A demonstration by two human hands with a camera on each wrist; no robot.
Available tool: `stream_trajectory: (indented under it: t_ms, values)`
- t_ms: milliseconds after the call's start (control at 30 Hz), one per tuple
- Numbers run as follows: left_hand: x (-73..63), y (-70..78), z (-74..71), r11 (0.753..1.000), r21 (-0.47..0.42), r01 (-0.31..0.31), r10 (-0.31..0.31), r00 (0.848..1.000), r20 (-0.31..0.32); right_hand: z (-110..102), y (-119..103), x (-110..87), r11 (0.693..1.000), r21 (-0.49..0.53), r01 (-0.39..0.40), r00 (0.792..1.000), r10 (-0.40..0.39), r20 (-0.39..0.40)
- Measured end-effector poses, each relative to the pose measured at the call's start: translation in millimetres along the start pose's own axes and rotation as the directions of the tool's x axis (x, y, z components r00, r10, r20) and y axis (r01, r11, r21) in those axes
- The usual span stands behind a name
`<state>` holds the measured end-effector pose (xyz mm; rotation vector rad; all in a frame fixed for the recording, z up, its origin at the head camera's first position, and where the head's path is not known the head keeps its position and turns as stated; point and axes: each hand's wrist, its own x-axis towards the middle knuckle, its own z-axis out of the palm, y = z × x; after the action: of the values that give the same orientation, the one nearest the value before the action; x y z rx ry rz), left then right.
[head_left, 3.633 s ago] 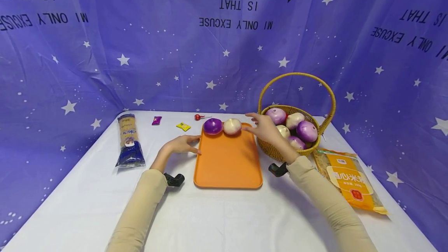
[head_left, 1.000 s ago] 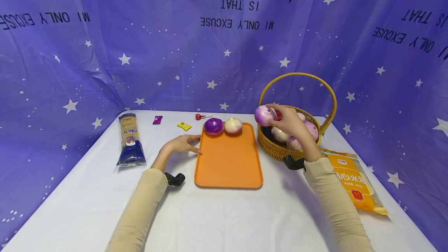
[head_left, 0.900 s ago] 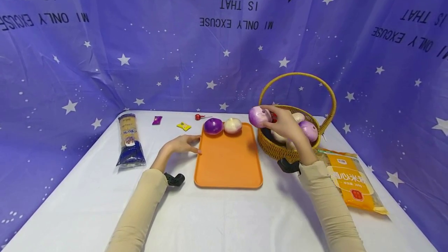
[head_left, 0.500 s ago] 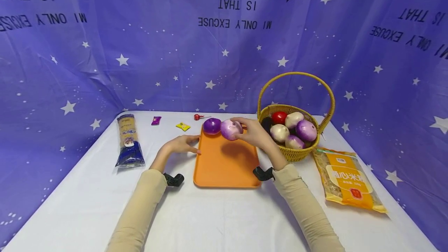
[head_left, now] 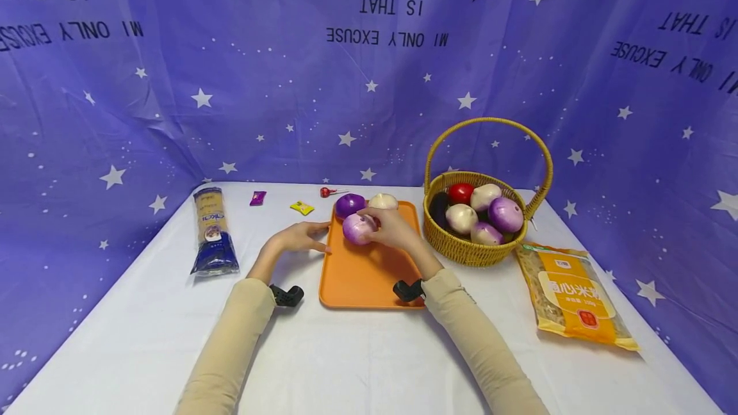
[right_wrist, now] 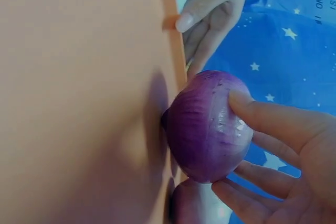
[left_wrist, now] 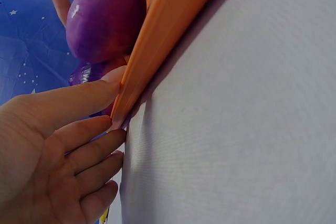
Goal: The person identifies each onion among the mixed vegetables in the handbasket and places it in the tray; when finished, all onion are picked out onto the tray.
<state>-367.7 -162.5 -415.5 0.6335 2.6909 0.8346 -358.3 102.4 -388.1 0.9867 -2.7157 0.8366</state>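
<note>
We have the right hand [head_left: 394, 230] clamped on a pale purple onion [head_left: 357, 229], fingertips [right_wrist: 242, 100] spread round its far side, holding it low over the far left part of the orange tray [head_left: 369, 274]; whether it touches the tray we cannot tell. Just behind sit a dark purple onion [head_left: 349, 204] and a white onion [head_left: 383, 200]. Left hand [head_left: 296, 237] lies flat on the surface, fingers straight against the tray's left rim. We judge the onion firm, fairly light, round and smooth-skinned, so apt to roll; best gripped across its widest girth. A wicker basket [head_left: 473, 252] of more onions stands right of the tray.
</note>
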Motion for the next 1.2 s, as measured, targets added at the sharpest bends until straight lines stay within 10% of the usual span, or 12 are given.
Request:
stream_trajectory:
  t_ms: [733, 1200]
  values:
    - [-3.7, 4.4, 0.2, 1.000, -0.022, -0.002, 0.002, 1.000, -0.004, 4.6, 6.2, -3.2, 0.998, 0.008, -0.066, 0.998, 0.066, 0.006]
    - [-4.3, 4.1, 0.5, 1.000, -0.013, -0.020, 0.020, 1.000, 0.005, -72.4, -5.6, -45.5, 1.000, -0.027, -0.011, 0.990, 0.007, -0.141]
